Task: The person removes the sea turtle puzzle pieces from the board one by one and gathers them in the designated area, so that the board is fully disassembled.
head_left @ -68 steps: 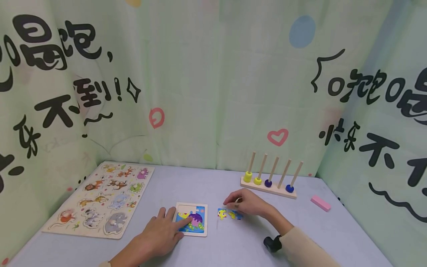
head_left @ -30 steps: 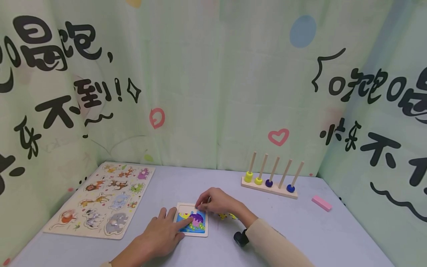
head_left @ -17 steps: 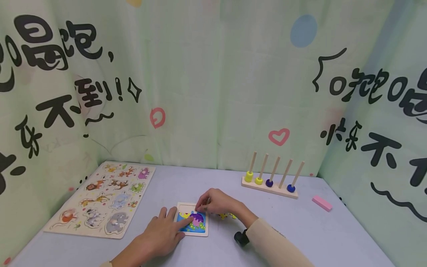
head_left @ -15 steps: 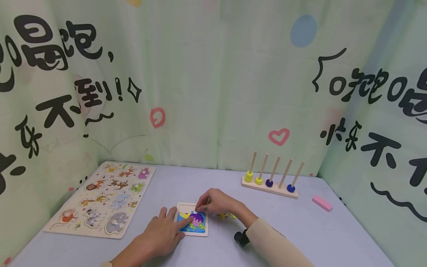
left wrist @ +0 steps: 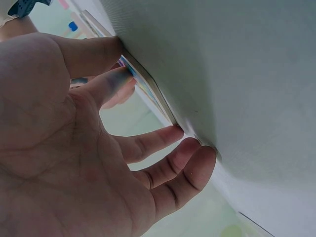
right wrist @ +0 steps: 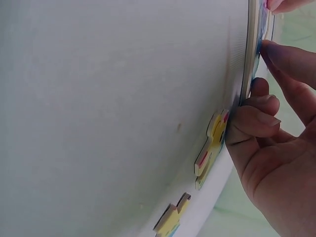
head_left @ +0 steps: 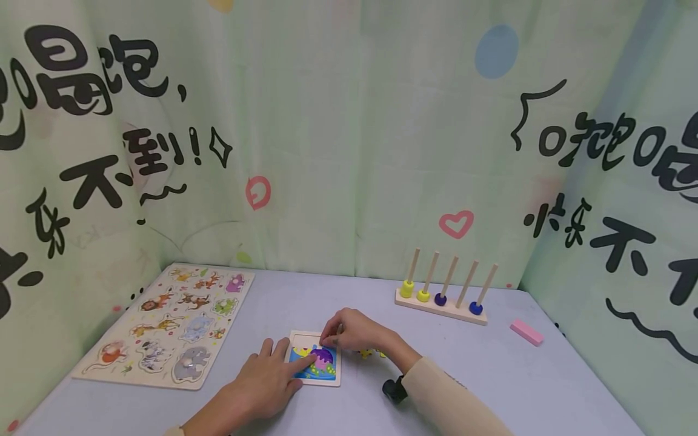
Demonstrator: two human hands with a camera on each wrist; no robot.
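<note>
Puzzle [head_left: 323, 366] touches the straight-fingered left grip [head_left: 266, 380] at two o'clock, right grip [head_left: 354, 332] at eight; whether right pinches, cannot tell.

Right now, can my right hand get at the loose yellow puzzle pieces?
Probably yes: the loose yellow puzzle pieces lie close beside your right hand, nothing visible between, though it is at the small puzzle board.

right sleeve [head_left: 452, 399] is long, plain beige, lightly creased. black rounded wrist unit [head_left: 395, 391] sits at the right sleeve's wrist end; the left wrist view also shows a dark teal-blue wrist piece [left wrist: 29, 6] with lighter marks, right beside pale sleeve cloth [left wrist: 7, 14]. left sleeve [head_left: 174, 431], well apart from the right sleeve, shows just a beige sliver; left hand [head_left: 264, 378] and right hand [head_left: 357, 332] bare.
</note>
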